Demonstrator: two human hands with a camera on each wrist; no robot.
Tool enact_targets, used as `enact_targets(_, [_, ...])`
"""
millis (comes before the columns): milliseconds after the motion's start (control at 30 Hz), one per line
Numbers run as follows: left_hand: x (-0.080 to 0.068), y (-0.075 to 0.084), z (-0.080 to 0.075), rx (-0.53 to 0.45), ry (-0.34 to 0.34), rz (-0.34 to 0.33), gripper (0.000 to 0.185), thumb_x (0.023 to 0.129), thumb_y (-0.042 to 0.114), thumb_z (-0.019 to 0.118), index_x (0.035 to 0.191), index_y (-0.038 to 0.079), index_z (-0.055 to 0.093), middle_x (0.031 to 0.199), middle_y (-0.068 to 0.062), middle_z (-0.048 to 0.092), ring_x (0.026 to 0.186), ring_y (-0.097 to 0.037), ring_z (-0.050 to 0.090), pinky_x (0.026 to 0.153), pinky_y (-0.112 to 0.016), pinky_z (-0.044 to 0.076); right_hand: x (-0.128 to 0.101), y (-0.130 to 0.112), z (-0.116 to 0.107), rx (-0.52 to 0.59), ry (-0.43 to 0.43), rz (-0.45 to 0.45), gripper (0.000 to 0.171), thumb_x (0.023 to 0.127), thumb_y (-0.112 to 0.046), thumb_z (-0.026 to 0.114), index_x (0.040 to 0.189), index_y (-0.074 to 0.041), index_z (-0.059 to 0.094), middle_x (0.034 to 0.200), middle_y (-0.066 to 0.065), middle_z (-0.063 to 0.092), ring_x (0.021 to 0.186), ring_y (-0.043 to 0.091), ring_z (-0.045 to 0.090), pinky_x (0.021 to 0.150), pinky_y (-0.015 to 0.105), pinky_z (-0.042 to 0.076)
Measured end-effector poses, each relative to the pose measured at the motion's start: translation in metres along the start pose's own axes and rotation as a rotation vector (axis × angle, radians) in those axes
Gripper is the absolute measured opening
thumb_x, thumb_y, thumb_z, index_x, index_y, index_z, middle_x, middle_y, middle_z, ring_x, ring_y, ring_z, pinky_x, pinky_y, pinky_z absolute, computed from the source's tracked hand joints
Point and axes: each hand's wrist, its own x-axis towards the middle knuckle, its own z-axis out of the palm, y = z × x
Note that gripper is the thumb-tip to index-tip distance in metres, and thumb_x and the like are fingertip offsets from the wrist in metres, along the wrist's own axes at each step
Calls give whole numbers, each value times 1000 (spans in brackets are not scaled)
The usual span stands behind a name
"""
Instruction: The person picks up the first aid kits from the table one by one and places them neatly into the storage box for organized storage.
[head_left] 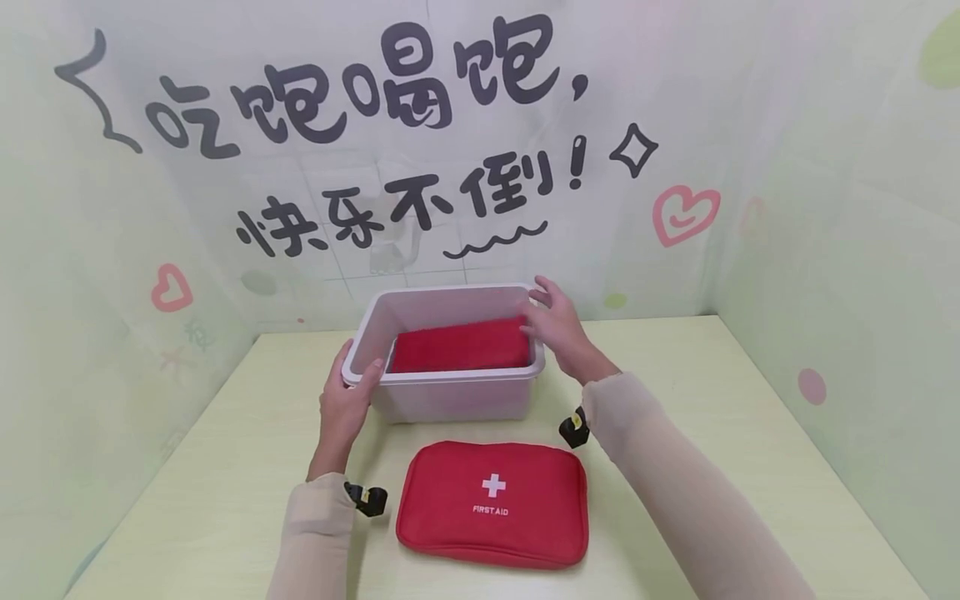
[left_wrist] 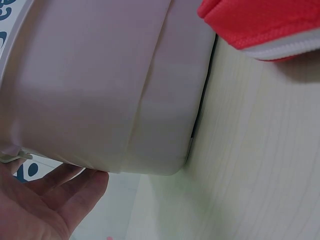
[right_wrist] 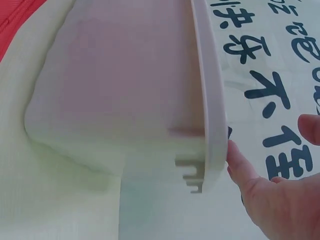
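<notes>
Bin (head_left: 453,402) upright at ctr of frame, on table (head_left: 735,392), w/ red item (head_left: 461,346) inside. L hand (head_left: 347,407) grips its left rim, thumb over edge, fingers outside, prob. to steady it. R hand (head_left: 561,332) at right rim, fingers spread & loose, not clasping; one fingertip seems to touch. First-aid pouch (head_left: 491,529) flat at bottom ctr, label up, maybe for easy reach. L hand points up, R slants up-left.
</notes>
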Motion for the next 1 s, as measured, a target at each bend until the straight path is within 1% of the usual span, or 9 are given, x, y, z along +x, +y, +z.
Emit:
enact_targets(133, [-1, 0, -1, -5, 2, 3, 78, 93, 56, 60, 158, 30, 26, 151, -15, 42, 132, -34, 42, 103, -56, 43, -1, 0, -11, 6, 23, 9, 70, 100, -18, 59, 158, -11, 21, 156, 17, 34, 132, 32, 49, 99, 43, 50])
enact_targets(267, [-1, 0, -2, -7, 2, 10, 77, 94, 55, 60, 158, 30, 26, 150, -15, 42, 132, -34, 42, 103, -56, 43, -2, 4, -22, 0, 32, 15, 69, 100, -18, 58, 158, -11, 21, 155, 18, 34, 134, 33, 47, 98, 44, 50])
enact_targets(400, [-1, 0, -2, -6, -1, 11, 77, 94, 55, 59, 158, 30, 26, 150, -15, 42, 131, -34, 42, 102, -56, 44, -5, 11, -33, -12, 38, 14, 69, 101, -17, 58, 158, -9, 21, 154, 21, 35, 134, 34, 47, 99, 46, 50])
enact_targets(533, [-1, 1, -2, 1, 2, 13, 76, 94, 56, 59, 158, 30, 27, 149, -15, 43, 131, -34, 43, 102, -56, 45, -7, 21, -43, -26, 24, 20, 70, 101, -17, 57, 158, -7, 19, 154, 22, 35, 134, 37, 47, 100, 47, 48])
enact_targets(700, [0, 1, -1, -3, -4, 13, 77, 93, 56, 59, 158, 30, 26, 149, -16, 43, 129, -34, 44, 100, -56, 46, -11, 37, -54, -78, -29, 43, 69, 102, -21, 56, 157, -4, 18, 151, 24, 40, 133, 39, 48, 100, 48, 48])
enact_targets(833, [0, 0, 0, -9, -1, 13, 77, 93, 56, 60, 158, 30, 27, 149, -16, 43, 131, -34, 43, 103, -57, 43, -17, 47, -59, -127, -95, 63, 68, 102, -22, 56, 156, 0, 20, 149, 27, 41, 133, 41, 47, 100, 49, 47])
enact_targets(1000, [0, 0, 0, -15, -3, 11, 77, 93, 55, 60, 158, 29, 27, 149, -15, 43, 132, -34, 42, 105, -58, 41, -24, 62, -67, -178, -179, 108, 67, 102, -26, 55, 155, 0, 22, 148, 27, 42, 133, 41, 46, 99, 48, 48])
